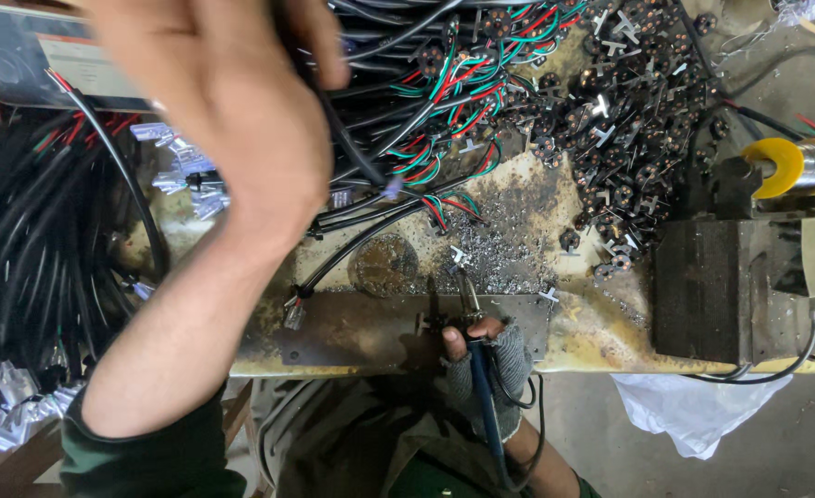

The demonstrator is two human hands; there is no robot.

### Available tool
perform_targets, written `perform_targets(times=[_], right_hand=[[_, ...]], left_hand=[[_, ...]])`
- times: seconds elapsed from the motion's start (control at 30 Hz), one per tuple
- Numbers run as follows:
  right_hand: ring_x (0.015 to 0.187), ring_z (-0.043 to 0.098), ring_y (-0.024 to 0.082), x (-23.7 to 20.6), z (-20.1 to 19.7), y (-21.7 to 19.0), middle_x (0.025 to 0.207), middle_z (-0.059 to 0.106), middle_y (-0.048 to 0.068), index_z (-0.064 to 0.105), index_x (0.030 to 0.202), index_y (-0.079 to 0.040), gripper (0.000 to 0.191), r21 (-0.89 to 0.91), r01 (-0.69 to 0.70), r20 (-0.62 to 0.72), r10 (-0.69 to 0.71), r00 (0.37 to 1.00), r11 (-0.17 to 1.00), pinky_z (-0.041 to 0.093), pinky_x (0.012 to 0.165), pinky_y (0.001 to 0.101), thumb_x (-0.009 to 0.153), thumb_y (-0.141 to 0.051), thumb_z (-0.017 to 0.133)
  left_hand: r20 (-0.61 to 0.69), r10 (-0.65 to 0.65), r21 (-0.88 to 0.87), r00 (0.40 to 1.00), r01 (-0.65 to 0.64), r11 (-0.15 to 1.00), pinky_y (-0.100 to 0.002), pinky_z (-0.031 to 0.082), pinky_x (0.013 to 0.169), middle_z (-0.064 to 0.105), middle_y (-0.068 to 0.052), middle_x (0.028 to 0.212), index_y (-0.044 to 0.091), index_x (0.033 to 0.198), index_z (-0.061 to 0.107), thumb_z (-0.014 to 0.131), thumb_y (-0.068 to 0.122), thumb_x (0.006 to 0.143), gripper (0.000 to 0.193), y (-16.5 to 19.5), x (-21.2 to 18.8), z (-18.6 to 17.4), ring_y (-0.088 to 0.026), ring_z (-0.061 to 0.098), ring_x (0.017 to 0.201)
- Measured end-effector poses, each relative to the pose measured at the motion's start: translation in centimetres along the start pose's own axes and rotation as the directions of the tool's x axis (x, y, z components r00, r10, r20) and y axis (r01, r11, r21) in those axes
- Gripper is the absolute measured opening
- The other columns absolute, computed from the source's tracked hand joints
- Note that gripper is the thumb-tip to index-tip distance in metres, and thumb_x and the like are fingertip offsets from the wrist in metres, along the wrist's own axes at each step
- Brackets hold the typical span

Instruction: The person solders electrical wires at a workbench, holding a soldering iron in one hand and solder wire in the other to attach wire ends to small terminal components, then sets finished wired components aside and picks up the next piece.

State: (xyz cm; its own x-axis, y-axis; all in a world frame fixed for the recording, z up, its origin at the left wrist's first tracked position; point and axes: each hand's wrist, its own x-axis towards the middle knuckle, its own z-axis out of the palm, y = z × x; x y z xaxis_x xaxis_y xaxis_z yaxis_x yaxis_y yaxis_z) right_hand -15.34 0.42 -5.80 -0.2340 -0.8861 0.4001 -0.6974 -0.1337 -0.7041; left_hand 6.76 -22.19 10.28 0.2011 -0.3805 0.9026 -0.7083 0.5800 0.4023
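Note:
My left hand (232, 111) is raised close to the camera, blurred, its fingers closed on a black cable (357, 157) from a bundle of black cables with red, green and white wire ends (444, 92). My right hand (490, 360), in a grey fingerless glove, grips a blue-handled soldering iron (479, 369) at the table's near edge. The iron's tip (467, 295) points away from me over a metal plate (352, 327).
A heap of small round black parts with metal tabs (620, 120) covers the far right of the table. A yellow solder spool (790, 166) sits above a dark block (702, 286). Black cables (29, 249) hang at left. Solder scraps (500, 249) litter the middle.

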Motion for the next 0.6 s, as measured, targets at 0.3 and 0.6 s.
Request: perform_targets(times=[0.3, 0.6], right_hand=[[0.068, 0.062, 0.013, -1.1, -0.2, 0.9, 0.078, 0.064, 0.003, 0.057, 0.101, -0.009, 0.029, 0.281, -0.181, 0.064, 0.17, 0.983, 0.942, 0.051, 0.064, 0.0269, 0.093, -0.027, 0.078], [0.09, 0.07, 0.018, -1.8, -1.2, 2.1, 0.1, 0.074, 0.012, 0.045, 0.109, -0.01, 0.034, 0.528, -0.425, 0.421, 0.208, 0.883, 0.735, 0.055, 0.079, 0.028, 0.096, -0.008, 0.076]], left_hand=[[0.497, -0.277, -0.205, 0.822, 0.422, 0.883, -0.032, 0.055, 0.062, 0.072, -0.007, 0.089, 0.004, 0.112, 0.073, 0.067, 0.008, 0.097, 0.016, 5.3, 0.7, -9.7, -0.02, 0.071, 0.069], [0.773, -0.469, 0.061, 0.426, 0.687, 0.724, -0.034, 0.051, 0.049, 0.072, -0.01, 0.079, 0.004, 0.1, 0.076, 0.074, 0.014, 0.091, 0.013, 9.5, -13.5, -12.0, -0.025, 0.068, 0.058]])
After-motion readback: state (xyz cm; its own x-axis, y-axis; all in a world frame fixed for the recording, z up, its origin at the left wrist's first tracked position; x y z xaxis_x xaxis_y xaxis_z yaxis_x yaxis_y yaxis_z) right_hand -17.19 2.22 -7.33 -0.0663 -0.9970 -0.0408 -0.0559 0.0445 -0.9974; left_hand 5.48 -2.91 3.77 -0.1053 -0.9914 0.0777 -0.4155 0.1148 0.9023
